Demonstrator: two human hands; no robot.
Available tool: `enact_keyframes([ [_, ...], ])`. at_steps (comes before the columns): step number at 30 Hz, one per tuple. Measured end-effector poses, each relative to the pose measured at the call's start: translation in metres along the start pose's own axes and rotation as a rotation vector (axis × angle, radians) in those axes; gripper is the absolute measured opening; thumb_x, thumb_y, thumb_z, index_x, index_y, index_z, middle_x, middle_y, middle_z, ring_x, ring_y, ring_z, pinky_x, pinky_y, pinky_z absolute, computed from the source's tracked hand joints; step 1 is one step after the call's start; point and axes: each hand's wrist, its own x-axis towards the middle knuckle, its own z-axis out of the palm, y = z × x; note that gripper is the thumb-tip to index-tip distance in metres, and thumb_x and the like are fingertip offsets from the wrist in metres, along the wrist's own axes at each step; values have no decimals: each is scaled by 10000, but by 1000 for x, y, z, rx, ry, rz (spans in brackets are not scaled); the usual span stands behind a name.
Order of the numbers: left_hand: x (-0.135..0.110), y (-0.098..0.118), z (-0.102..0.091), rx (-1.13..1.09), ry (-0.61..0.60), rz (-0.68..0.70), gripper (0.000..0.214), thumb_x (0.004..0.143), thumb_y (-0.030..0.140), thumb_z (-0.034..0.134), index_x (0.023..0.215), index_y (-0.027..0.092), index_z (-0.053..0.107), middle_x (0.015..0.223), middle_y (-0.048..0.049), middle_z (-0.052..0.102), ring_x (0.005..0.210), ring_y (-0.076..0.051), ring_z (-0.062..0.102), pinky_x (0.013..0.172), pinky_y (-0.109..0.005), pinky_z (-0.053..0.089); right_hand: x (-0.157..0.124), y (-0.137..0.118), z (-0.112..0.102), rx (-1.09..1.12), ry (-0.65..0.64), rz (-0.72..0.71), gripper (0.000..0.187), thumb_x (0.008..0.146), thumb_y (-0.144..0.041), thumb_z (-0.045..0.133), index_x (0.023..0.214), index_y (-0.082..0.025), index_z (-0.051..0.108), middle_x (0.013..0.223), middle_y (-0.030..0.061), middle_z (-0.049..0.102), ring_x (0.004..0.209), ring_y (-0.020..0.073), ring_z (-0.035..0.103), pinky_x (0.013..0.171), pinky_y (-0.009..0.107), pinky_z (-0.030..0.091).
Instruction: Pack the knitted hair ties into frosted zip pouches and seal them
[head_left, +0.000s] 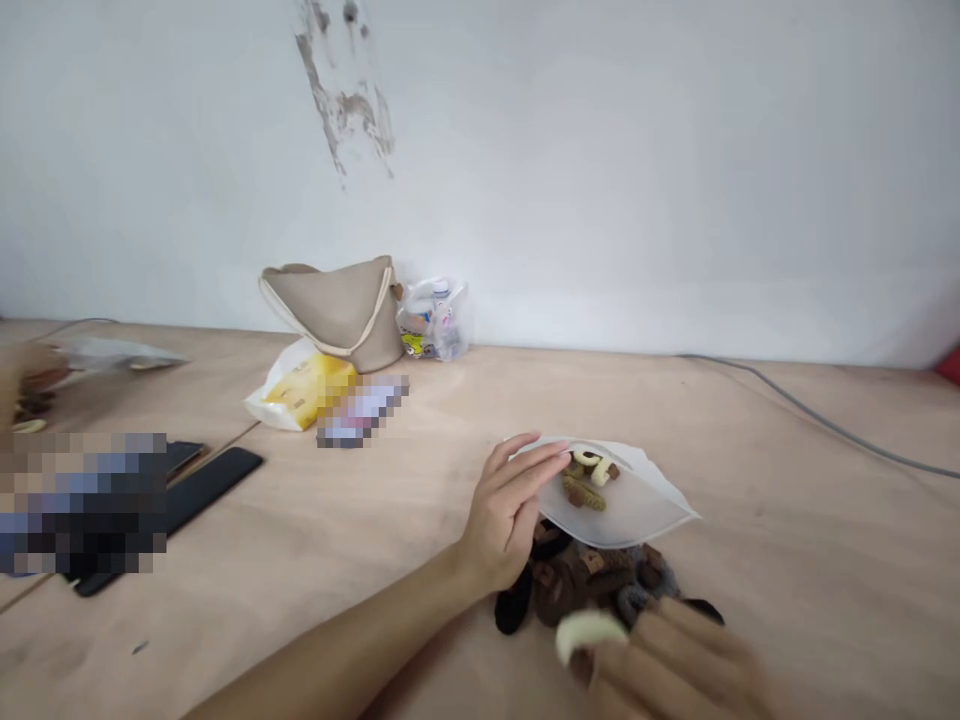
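My left hand (514, 505) holds the mouth of a frosted plastic zip bag (637, 500), fingers pinched on its left edge. A few hair ties (589, 480), cream and brown, lie inside the bag. A pile of dark brown and black hair ties (581, 585) sits on the wooden table (375, 540) just below the bag. My right hand (667, 665), blurred at the bottom edge, pinches a cream hair tie (589, 632) above the pile.
A beige bucket bag (341, 310), a yellow-and-white packet (304, 392) and a clear bag with a small bottle (435, 318) stand by the wall. Black flat devices (199, 485) lie at left. Another person's hand (26, 380) holds a bag at far left. A grey cable (817, 415) runs at right.
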Motion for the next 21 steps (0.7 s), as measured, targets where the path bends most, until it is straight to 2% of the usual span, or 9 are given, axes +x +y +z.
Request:
enact_keyframes([
  [2, 0, 0, 0, -6, -4, 12, 412, 908, 94, 332, 1238, 206, 551, 1249, -84, 597, 1211, -230, 455, 998, -478, 388, 2, 13, -12, -63, -120, 69, 314, 942, -110, 292, 851, -172, 586, 764, 27, 649, 572, 121, 548, 567, 250, 416],
  [4, 0, -1, 1, -10, -10, 19, 406, 907, 101, 338, 1236, 202, 552, 1253, -85, 595, 1202, -232, 463, 997, -483, 387, 3, 20, -16, -118, -190, 115, 299, 928, -103, 292, 965, -134, 587, 941, 91, 655, 700, 150, 594, 622, 262, 444],
  [6, 0, -1, 1, -12, -12, 15, 405, 903, 96, 345, 1232, 204, 556, 1256, -83, 595, 1197, -232, 466, 993, -483, 392, 3, 17, -7, -114, -194, 117, 307, 909, -70, 293, 953, -139, 589, 901, 78, 654, 707, 151, 594, 624, 258, 446],
  [9, 3, -3, -3, -19, -34, 14, 408, 894, 81, 350, 1217, 201, 569, 1250, -83, 600, 1208, -233, 454, 994, -480, 395, 8, -3, 23, -103, -154, 4, 288, 876, -51, 336, 791, -164, 587, 692, 21, 619, 599, 153, 554, 576, 277, 417],
  [12, 6, -6, -8, -25, -59, 19, 400, 891, 76, 358, 1199, 199, 583, 1243, -84, 605, 1207, -233, 456, 1005, -482, 383, 14, -23, 53, -143, -90, -91, 232, 861, -76, 385, 820, -142, 604, 728, 33, 641, 577, 158, 530, 558, 301, 388],
  [14, 8, -8, -11, -28, -73, 15, 395, 893, 77, 362, 1196, 199, 585, 1244, -83, 605, 1212, -235, 455, 1014, -483, 373, 18, -30, 63, -132, -73, -123, 211, 855, -83, 409, 801, -141, 604, 707, 23, 635, 556, 143, 506, 560, 300, 378],
  [17, 9, -10, -12, -33, -97, 16, 392, 897, 80, 360, 1195, 200, 585, 1242, -83, 607, 1216, -235, 459, 1017, -474, 375, 22, -29, 58, -85, -74, -209, 225, 847, -65, 411, 753, -170, 587, 614, -22, 574, 533, 127, 471, 565, 290, 369],
  [19, 9, -10, -12, -39, -108, 24, 392, 901, 83, 354, 1198, 198, 584, 1235, -84, 613, 1203, -227, 476, 1018, -465, 380, 23, -21, 43, -55, -65, -251, 242, 847, -46, 401, 776, -183, 587, 615, -37, 560, 526, 119, 459, 562, 282, 363],
  [21, 9, -10, -12, -48, -113, 29, 389, 906, 91, 350, 1199, 195, 583, 1228, -85, 619, 1199, -222, 483, 1019, -459, 383, 21, -7, 25, -70, -52, -212, 253, 864, -47, 384, 831, -180, 597, 675, -24, 600, 549, 121, 484, 585, 284, 378],
])
